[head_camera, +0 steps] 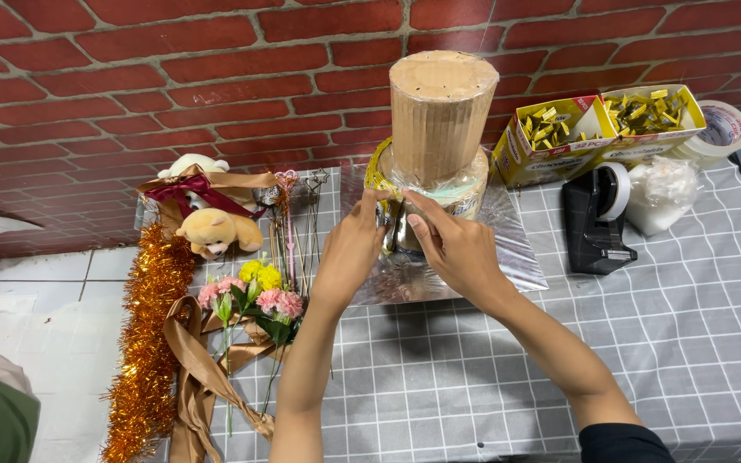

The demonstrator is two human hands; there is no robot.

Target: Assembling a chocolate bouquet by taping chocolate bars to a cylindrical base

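A tall cardboard cylinder (pixel 439 111) stands on a wider round base wrapped in clear film (pixel 465 184), set on a shiny silver sheet (pixel 516 249). My left hand (pixel 355 249) and my right hand (pixel 452 244) meet at the front of the base, fingers pinching something small and shiny against it; what it is cannot be made out. A yellow strip (pixel 376 171) curls at the base's left side.
Two open boxes of gold-wrapped pieces (pixel 598 124), a tape roll (pixel 722 129), a black tape dispenser (pixel 598 219) and a white bag (pixel 662 193) sit at right. At left lie a plush bear (pixel 216 231), orange tinsel (pixel 147 343), artificial flowers (pixel 255 296) and brown ribbon (pixel 203 377).
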